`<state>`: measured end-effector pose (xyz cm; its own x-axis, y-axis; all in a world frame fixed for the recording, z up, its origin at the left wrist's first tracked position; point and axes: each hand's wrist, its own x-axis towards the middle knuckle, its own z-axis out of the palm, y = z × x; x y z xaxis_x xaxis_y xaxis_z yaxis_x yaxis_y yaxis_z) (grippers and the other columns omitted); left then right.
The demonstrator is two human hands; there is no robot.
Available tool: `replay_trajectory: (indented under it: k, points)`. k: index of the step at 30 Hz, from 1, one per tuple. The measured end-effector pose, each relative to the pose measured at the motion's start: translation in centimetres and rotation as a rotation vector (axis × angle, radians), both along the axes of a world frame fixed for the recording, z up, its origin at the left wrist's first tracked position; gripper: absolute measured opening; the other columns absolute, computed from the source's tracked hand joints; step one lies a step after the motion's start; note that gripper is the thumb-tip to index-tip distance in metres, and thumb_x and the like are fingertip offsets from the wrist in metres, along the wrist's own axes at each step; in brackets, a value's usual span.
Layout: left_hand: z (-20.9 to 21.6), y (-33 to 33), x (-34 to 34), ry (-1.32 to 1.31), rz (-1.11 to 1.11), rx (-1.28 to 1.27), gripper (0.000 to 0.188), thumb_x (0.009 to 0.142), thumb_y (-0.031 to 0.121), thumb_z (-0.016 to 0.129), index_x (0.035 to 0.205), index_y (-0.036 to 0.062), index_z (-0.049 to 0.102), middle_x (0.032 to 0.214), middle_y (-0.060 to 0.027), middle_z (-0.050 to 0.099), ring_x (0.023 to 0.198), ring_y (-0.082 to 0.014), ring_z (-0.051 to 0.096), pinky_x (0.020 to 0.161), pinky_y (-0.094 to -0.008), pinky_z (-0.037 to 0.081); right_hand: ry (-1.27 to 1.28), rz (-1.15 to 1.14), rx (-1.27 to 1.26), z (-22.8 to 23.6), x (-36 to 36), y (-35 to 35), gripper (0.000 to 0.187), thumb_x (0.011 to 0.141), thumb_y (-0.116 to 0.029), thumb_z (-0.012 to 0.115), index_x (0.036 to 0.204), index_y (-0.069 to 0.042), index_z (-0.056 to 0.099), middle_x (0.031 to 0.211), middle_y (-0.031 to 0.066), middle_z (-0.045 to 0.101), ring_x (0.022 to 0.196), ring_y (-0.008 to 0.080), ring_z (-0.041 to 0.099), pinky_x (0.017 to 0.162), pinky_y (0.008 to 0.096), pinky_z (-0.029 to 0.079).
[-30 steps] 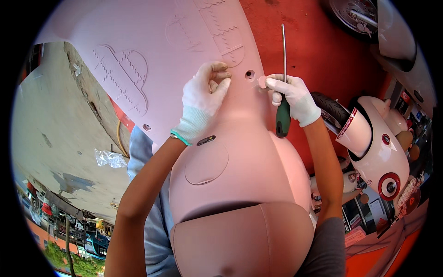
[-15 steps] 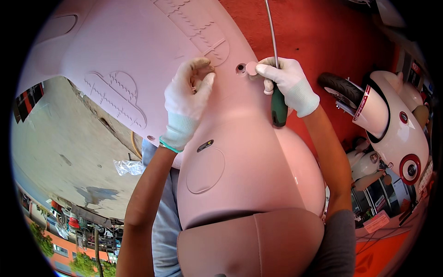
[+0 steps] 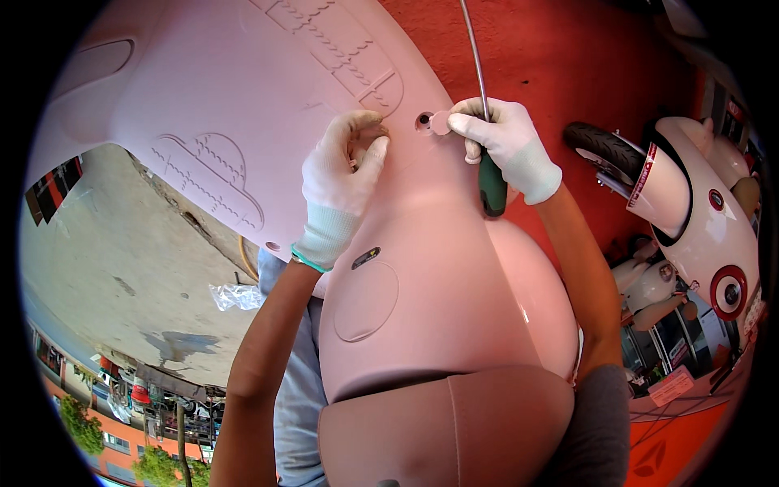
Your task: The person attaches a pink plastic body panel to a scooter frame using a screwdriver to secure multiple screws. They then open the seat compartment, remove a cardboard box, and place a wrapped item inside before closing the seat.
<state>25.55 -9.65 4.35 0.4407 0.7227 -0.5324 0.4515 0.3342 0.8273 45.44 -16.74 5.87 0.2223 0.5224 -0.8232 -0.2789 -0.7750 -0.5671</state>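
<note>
Fingers [image 3: 464, 124] of the right hand [image 3: 505, 134] pinch a small pink cap [image 3: 439, 122] by its edge, just beside, at three o'clock of, a round hole [image 3: 423, 121] in the pink panel [image 3: 268, 105]. That hand also keeps a screwdriver [image 3: 492, 187], green handle toward six o'clock, shaft toward twelve. The left hand [image 3: 337, 166], at nine o'clock of the cap, has curled fingers, thumb and forefinger tips slightly apart; whether anything sits inside the curl cannot be told. It covers part of the panel. A brown seat [image 3: 446, 430] lies toward six o'clock, another scooter [image 3: 698, 219] toward four. Near eight lies a clear plastic bag [image 3: 235, 297], contents indistinct. The hole looks dark inside.
</note>
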Motion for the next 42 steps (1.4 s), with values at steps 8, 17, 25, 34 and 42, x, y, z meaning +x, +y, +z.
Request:
replay_trajectory:
  k: [8,17,25,34,42]
  points:
    - [-0.1,-0.1,-0.1,0.004,0.002,-0.015,0.025,0.08,0.002,0.063,0.104,0.0023,0.058,0.086,-0.0017,0.066,0.06,-0.0042,0.045,0.058,-0.0185,0.041,-0.007,-0.001,0.011,-0.3,0.1,-0.3,0.012,0.081,-0.01,0.062,0.082,0.002,0.062,0.061,-0.0004,0.054,0.049,0.0048,0.047,0.048,0.0222,0.042]
    - [0.1,-0.2,-0.6,0.0,0.02,-0.044,0.024,0.081,0.003,0.062,0.105,0.0014,0.058,0.086,-0.0012,0.066,0.06,-0.003,0.043,0.058,-0.0174,0.04,-0.053,-0.028,0.007,-0.5,0.6,-0.5,0.014,0.083,-0.012,0.062,0.084,0.002,0.063,0.06,-0.0001,0.054,0.051,0.0052,0.048,0.05,0.0223,0.042]
    - [0.2,-0.1,-0.8,0.017,-0.001,-0.072,0.022,0.085,0.002,0.06,0.107,0.0001,0.057,0.09,-0.0003,0.064,0.062,-0.0001,0.04,0.058,-0.0149,0.036,0.053,-0.099,0.006,-0.8,0.9,-0.7,0.016,0.084,-0.012,0.061,0.087,0.004,0.062,0.065,0.0017,0.056,0.053,0.0059,0.05,0.053,0.0226,0.045]
    - [0.4,0.0,-0.6,0.024,0.008,-0.05,0.023,0.081,0.003,0.062,0.104,0.0014,0.059,0.084,-0.0004,0.065,0.06,-0.0029,0.042,0.057,-0.0173,0.039,-0.028,0.1,0.077,0.2,0.7,-0.1,0.012,0.082,-0.01,0.062,0.087,0.001,0.065,0.065,-0.0025,0.054,0.053,0.0037,0.045,0.05,0.0214,0.04]
    - [0.1,-0.4,-0.9,-0.003,0.016,-0.054,0.023,0.081,0.004,0.062,0.103,0.0026,0.059,0.086,-0.0016,0.066,0.062,-0.0048,0.046,0.058,-0.0194,0.041,-0.169,0.15,0.286,0.8,0.1,-0.4,0.01,0.084,-0.005,0.059,0.088,-0.001,0.068,0.066,-0.0035,0.052,0.059,0.0034,0.039,0.055,0.0207,0.034]
